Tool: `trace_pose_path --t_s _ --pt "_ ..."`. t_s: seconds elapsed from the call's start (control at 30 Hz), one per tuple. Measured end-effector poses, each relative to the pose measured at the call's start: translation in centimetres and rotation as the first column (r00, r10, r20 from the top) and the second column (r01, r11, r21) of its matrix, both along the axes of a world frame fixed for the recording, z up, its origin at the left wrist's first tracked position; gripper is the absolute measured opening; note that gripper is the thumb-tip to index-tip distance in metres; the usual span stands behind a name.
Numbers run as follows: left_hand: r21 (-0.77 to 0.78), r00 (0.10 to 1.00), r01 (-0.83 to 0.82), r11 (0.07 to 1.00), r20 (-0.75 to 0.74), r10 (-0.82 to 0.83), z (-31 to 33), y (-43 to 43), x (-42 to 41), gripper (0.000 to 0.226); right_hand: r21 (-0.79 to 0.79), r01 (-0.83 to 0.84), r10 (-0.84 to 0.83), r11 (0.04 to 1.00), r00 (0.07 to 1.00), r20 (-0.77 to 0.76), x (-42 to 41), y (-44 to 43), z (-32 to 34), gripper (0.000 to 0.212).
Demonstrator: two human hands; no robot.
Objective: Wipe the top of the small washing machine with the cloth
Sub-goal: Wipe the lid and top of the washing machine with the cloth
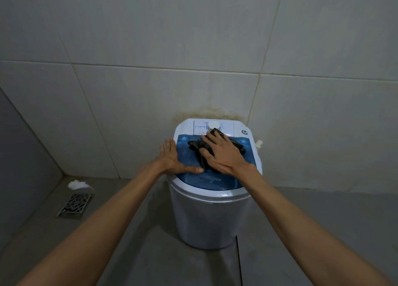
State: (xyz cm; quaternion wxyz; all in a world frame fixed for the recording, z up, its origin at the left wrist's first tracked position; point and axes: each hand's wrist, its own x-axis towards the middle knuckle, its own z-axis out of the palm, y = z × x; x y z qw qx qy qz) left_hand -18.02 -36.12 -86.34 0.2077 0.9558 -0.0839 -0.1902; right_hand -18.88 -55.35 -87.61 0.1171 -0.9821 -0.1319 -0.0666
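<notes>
Your right hand (224, 154) hides most of the dark cloth (197, 145); control panel (201, 127) print too small to read; both arms cut off at bottom edge.

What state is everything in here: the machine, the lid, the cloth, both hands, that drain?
Washer: upright on the floor.
Lid: shut.
Cloth: bunched on the lid, under the right hand.
Right hand: flat, pressing the cloth.
Left hand: open, resting on the lid's left edge.
Drain: grate in place.
</notes>
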Motion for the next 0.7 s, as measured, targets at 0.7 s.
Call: trace_pose_path --t_s 0.7 --pt "-0.057 0.999 -0.036 0.998 -0.001 0.036 -1.5 1.0 1.1 0.15 -0.114 0.149 -0.162 0.982 0.98 -0.115 9.0 7.1 1.5 0.071"
